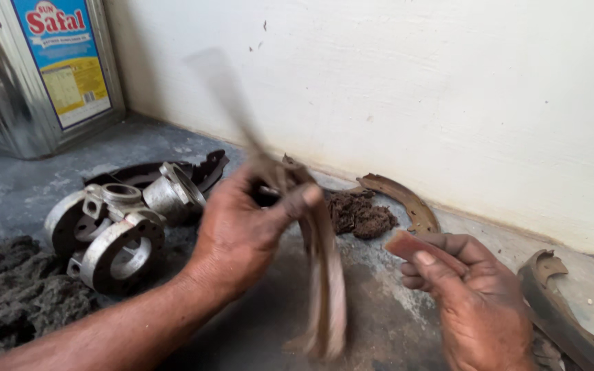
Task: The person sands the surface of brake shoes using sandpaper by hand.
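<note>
Nearest, your right hand [465, 299] pinches a flat reddish strip [414, 246]. Beside it, your left hand [245, 230] grips a curved brake shoe [324, 275], blurred, above the floor [29, 185]. Farther left lie metal drums [115, 230]; beyond them, a tin [39, 69] by the wall [414, 89].

left hand [242, 230]: bare, grimy, no glove, ring or watch | left forearm: bare, no sleeve in view | right hand [472, 295]: bare, dusty, thumbnail short and pale, no glove
</note>
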